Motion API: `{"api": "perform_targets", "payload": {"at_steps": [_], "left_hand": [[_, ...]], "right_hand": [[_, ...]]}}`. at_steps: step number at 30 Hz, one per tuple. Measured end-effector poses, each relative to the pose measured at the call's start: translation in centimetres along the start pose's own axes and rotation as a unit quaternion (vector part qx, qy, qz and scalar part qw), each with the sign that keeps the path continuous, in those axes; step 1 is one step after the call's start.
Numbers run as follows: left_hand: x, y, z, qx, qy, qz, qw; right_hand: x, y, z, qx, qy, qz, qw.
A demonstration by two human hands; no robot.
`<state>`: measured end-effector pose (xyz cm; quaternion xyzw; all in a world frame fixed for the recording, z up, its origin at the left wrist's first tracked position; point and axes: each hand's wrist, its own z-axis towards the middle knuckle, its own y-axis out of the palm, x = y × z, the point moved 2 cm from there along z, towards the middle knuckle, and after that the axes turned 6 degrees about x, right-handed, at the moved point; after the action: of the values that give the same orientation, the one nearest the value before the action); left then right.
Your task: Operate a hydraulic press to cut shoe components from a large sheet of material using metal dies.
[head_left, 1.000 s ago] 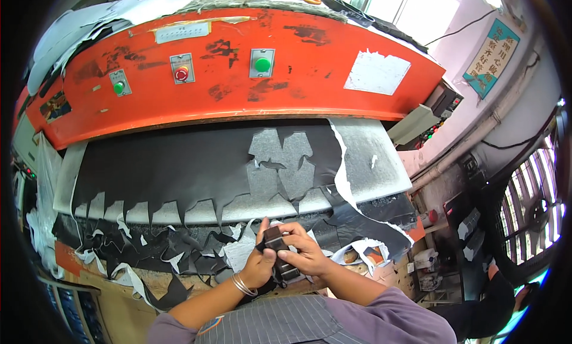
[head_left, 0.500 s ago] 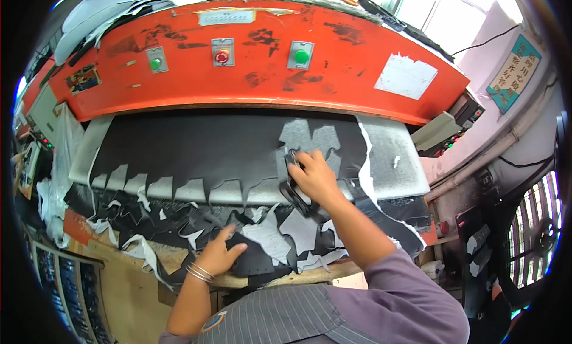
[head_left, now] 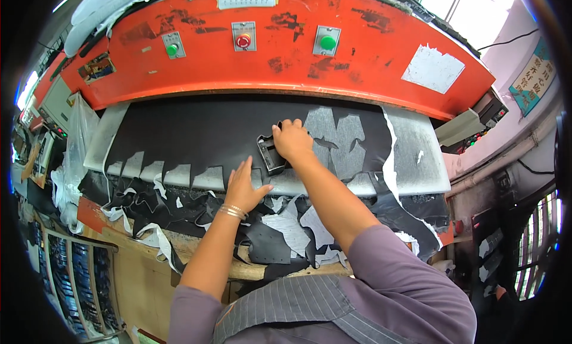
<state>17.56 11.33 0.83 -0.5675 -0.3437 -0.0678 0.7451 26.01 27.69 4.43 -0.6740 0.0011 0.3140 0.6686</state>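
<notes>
My right hand (head_left: 293,142) grips a black metal cutting die (head_left: 267,155), a hollow frame standing on the black sheet material (head_left: 185,126). To its left and nearer me, my left hand (head_left: 243,188) is open, fingers stretched out and thumb apart, over the sheet's cut front edge; it holds nothing. The sheet lies across a pale cutting board (head_left: 417,147) and has a jagged near edge with notches cut out. Grey shapes show at the right of my right hand where pieces are cut out or turned over; I cannot tell which.
An orange press beam (head_left: 196,70) spans the far side, with a red button (head_left: 243,42) and green buttons (head_left: 328,43). Black and white offcuts (head_left: 286,228) are heaped along the near ledge. A clear plastic bag (head_left: 80,129) hangs at left, and a rack (head_left: 80,272) stands at lower left.
My right hand has moved left with the cutting die, away from the grey shapes. My left hand has moved forward from the offcuts to the sheet's edge. The view has shifted slightly.
</notes>
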Motion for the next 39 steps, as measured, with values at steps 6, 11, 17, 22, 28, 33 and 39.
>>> {"api": "perform_targets", "payload": {"at_steps": [6, 11, 17, 22, 28, 33, 39], "left_hand": [[0.3, 1.4, 5.3, -0.012, 0.052, 0.065, 0.996], [1.0, 1.5, 6.8, -0.013, 0.037, 0.08, 0.996], [1.0, 2.3, 7.4, 0.005, 0.038, 0.088, 0.995], [0.6, 2.7, 8.1, 0.006, 0.061, 0.089, 0.994], [-0.1, 2.7, 9.0, -0.006, 0.065, 0.082, 0.994], [0.3, 2.2, 9.3, 0.015, 0.091, 0.081, 0.992], [-0.2, 2.5, 7.6, 0.0, 0.095, 0.061, 0.994]], "right_hand": [[7.7, 1.5, -5.4, 0.111, -0.077, 0.182, 0.974], [7.8, 2.1, -6.2, 0.146, -0.112, 0.096, 0.978], [8.2, 2.7, -5.4, 0.175, -0.122, 0.087, 0.973], [8.4, 2.6, -5.0, 0.189, -0.132, 0.073, 0.97], [8.3, 2.9, -4.8, 0.206, -0.145, 0.069, 0.965], [8.1, 2.8, -3.9, 0.204, -0.159, 0.045, 0.965], [8.5, 2.7, -5.4, 0.18, -0.168, 0.063, 0.967]]}}
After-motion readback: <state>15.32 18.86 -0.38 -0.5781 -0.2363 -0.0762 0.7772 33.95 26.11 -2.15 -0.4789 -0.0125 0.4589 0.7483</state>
